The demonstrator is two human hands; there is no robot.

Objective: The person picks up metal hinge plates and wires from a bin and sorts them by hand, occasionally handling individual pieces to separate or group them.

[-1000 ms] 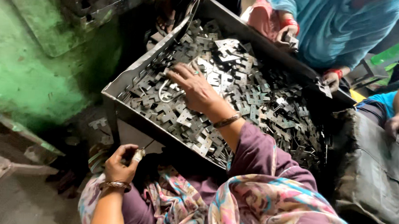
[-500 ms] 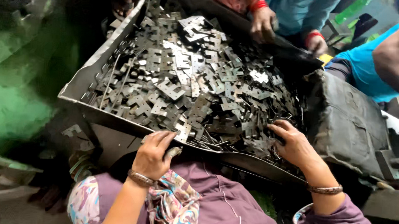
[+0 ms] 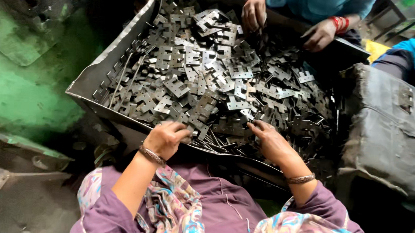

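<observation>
A person in a purple top and patterned scarf works at a large grey metal tray heaped with small flat stamped metal plates, notched and punched with holes. The left hand, at about 7 o'clock on the heap, is curled closed over plates at the tray's near rim; the right hand, at about 5 o'clock, rests palm down with fingers spread loosely on the pile, and whether it grips any piece cannot be made out. At 12 to 1 o'clock, a co-worker's two hands reach into the far edge. A dark, worn case sits at 3 o'clock, touching the tray. A green-stained surface fills 9 o'clock. The co-worker's body is cut off at the top of the frame.
</observation>
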